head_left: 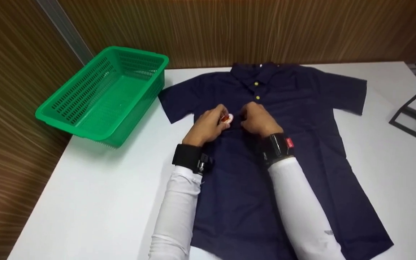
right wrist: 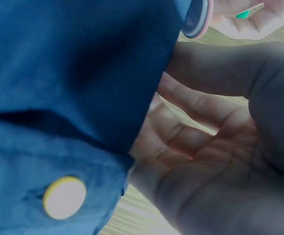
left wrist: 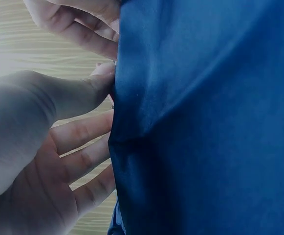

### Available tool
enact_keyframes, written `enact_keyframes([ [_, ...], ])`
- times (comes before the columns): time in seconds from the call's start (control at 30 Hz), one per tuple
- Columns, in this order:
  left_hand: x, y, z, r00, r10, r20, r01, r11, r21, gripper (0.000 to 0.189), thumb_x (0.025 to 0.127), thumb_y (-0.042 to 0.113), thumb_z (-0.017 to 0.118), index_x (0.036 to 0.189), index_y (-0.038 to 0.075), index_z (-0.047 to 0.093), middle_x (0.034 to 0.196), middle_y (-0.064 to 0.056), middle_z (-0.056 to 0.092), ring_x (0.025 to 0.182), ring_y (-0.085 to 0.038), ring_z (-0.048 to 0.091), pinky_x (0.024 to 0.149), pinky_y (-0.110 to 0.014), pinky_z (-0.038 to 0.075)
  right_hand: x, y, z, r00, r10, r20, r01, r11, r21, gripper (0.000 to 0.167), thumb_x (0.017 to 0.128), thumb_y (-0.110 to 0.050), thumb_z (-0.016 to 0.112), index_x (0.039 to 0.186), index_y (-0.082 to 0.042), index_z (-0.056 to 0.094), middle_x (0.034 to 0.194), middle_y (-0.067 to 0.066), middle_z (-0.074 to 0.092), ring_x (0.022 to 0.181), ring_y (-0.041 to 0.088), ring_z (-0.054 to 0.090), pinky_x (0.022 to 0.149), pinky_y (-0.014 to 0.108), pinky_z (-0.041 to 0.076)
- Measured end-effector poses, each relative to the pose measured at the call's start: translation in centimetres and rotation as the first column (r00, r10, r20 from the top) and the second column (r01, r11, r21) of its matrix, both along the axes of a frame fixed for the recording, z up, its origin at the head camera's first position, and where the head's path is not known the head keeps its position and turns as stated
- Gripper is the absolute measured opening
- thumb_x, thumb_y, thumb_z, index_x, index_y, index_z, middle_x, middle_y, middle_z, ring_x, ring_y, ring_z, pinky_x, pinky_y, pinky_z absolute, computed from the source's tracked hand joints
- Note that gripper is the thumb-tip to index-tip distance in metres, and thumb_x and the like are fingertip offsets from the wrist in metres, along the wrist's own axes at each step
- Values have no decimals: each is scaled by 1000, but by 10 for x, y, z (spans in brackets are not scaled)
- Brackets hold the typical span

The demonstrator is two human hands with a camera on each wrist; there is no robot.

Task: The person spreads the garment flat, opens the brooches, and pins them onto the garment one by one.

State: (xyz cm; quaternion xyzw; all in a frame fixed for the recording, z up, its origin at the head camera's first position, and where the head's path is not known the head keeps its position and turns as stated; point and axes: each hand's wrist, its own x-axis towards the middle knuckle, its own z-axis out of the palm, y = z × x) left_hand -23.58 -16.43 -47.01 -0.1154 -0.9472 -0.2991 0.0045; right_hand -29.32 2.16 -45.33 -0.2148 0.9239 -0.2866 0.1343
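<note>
In the head view a dark blue short-sleeved shirt (head_left: 229,187) lies spread out, with yellow buttons (head_left: 258,97) below its collar. My left hand (head_left: 208,124) pinches a small round badge (head_left: 227,118) with a pale rim and a red-orange middle, over the chest. Its edge shows in the right wrist view as a grey disc rimmed in pink (right wrist: 199,19). Beside it, my right hand (head_left: 260,119) grips the shirt front with curled fingers. A fold of cloth (right wrist: 98,73) hides those fingertips in the right wrist view. One yellow-rimmed button (right wrist: 64,197) shows close by.
A green plastic basket (head_left: 121,97) stands on the white table (head_left: 103,195) to the left of the shirt. A black frame-like object (head_left: 412,117) lies at the far right. Wood-patterned panels (head_left: 229,32) rise behind and at the left.
</note>
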Motion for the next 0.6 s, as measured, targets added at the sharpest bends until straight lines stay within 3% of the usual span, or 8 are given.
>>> enact_keyframes([
  [0.1, -4, -3, 2, 1000, 3, -1, -3, 1000, -25, 31, 102, 20, 66, 128, 5, 56, 117, -14, 68, 106, -30, 66, 96, -43, 52, -3, -2, 0, 1000, -5, -4, 5, 1000, -21, 39, 91, -3, 64, 130, 4, 67, 115, 22, 70, 105, 33, 64, 97, 48, 52],
  [0.3, -11, -3, 8, 1000, 24, -6, -23, 999, 26, 32, 101, 18, 67, 129, 6, 56, 119, -12, 69, 110, -26, 67, 99, -41, 51, -7, -5, 6, 997, -13, -70, 11, 999, -37, 33, 90, -5, 70, 122, 4, 70, 112, 23, 72, 106, 35, 65, 99, 51, 52],
  [0.4, -9, -3, 8, 1000, 26, 17, -26, 999, 25, 32, 102, 18, 66, 130, 7, 56, 122, -11, 70, 111, -24, 66, 100, -39, 51, -8, -8, 2, 997, 7, -72, -9, 1000, -29, 30, 89, -6, 72, 118, 4, 72, 115, 23, 73, 108, 35, 66, 101, 51, 52],
  [0.6, -2, 4, 2, 999, 33, 1, -33, 999, 28, 32, 101, 17, 67, 130, 7, 57, 121, -11, 69, 106, -23, 65, 98, -39, 51, -3, -5, -9, 998, 4, -59, -5, 1000, -24, 25, 90, -6, 70, 113, 2, 75, 115, 23, 75, 108, 35, 68, 100, 52, 52],
])
